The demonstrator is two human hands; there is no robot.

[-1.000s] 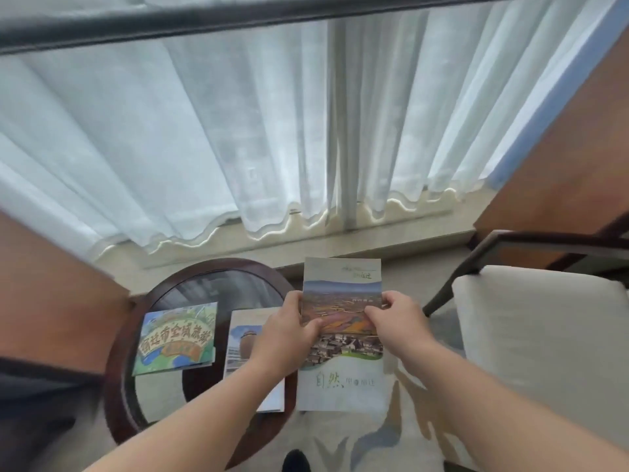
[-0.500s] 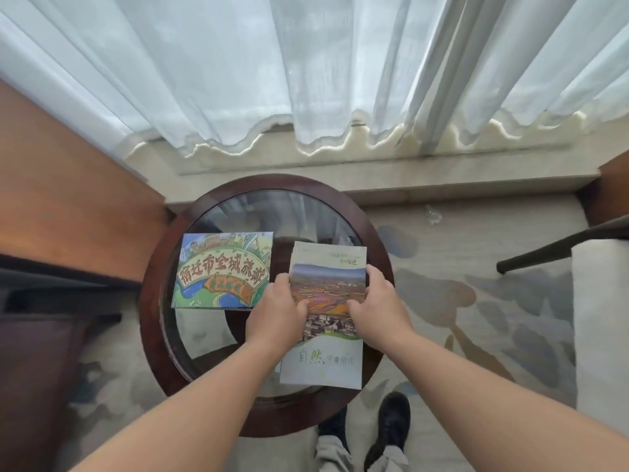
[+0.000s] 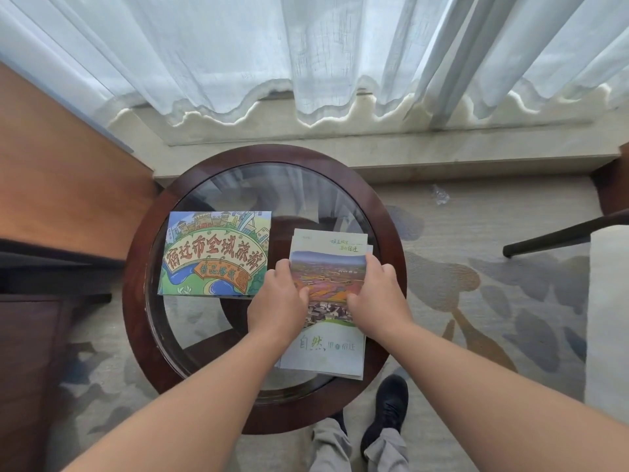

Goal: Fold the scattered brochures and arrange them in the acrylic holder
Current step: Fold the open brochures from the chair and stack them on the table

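A tall landscape brochure [image 3: 328, 264] with a field photo lies on the right half of the round glass table [image 3: 136, 301], stacked on another brochure whose edges peek out at the top right. My left hand [image 3: 277, 301] grips its left edge and my right hand [image 3: 377, 296] grips its right edge. A wide cartoon-map brochure [image 3: 214, 253] lies flat on the table's left half, untouched. No acrylic holder is in view.
Sheer white curtains [image 3: 306, 56] hang over a stone sill behind the table. A wooden cabinet [image 3: 61, 185] stands at the left. A chair with a pale cushion [image 3: 609, 318] stands at the right. My shoes [image 3: 388, 410] rest on patterned carpet under the table's near rim.
The view has tilted down from the curtains to the table. Both hands brought the landscape brochure from the air down onto the brochure lying on the table's right half.
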